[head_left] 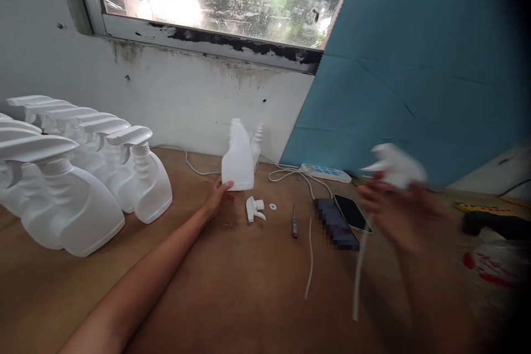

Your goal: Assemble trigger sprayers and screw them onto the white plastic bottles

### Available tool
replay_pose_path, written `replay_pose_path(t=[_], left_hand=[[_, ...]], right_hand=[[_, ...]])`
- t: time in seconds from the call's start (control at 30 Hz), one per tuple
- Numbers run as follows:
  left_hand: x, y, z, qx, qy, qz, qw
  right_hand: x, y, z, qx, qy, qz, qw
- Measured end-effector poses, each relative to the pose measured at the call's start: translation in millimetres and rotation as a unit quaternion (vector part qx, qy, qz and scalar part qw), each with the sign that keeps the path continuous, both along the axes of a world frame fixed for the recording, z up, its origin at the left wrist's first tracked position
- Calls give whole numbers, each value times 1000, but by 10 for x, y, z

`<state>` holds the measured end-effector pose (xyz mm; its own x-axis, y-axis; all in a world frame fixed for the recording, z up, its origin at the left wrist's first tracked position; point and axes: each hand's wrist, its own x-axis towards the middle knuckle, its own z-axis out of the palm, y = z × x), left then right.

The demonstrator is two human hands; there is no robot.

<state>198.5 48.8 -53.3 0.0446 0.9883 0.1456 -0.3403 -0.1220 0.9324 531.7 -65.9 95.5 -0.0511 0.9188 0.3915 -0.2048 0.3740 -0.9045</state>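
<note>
My left hand [218, 197] is closed on the lower edge of an open-topped white bottle [238, 163], held a little tilted. Behind that bottle stands another white bottle [258, 142]. In my right hand [392, 207], blurred by motion, is a white spray head [398, 166] with a thin tube [360, 276] hanging down from it. A second spray head [254, 209] lies on the brown table beside a small white ring [272, 207]. To their right are a screwdriver [294, 222] and a loose tube [310, 257].
Several white spray bottles [151, 182] with heads on stand at the left. Two phones [336, 224] [350, 211], a power strip [326, 172] and cables lie toward the back. A plastic bag [493, 265] and a black object [495, 225] are at the right.
</note>
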Motion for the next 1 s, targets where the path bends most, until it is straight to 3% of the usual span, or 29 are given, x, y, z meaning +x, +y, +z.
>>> replay_pose_path(t=[0.03,0.13,0.3,0.5,0.63,0.8,1.0], left_hand=[[-15,64,-1,9,23,46,999],[-14,254,-1,17,112,178,978],[209,601,13,10,267,300,916],[551,1057,31,-30,407,352,842],[665,1284,29,-31,480,349,804],[722,1448,-38,-20,542,321,776],[742,1504,-87,2,573,297,763]], right_hand=[[7,100,-138,-69,61,24,995],[5,404,-569,-215,147,-21,965],[81,616,-1018,-264,170,-74,947],[134,629,-1202,-272,152,-106,944],[101,625,-1249,-279,128,-110,945],[77,645,-1284,-284,103,-75,950],[95,701,-1369,-230,88,-142,959]])
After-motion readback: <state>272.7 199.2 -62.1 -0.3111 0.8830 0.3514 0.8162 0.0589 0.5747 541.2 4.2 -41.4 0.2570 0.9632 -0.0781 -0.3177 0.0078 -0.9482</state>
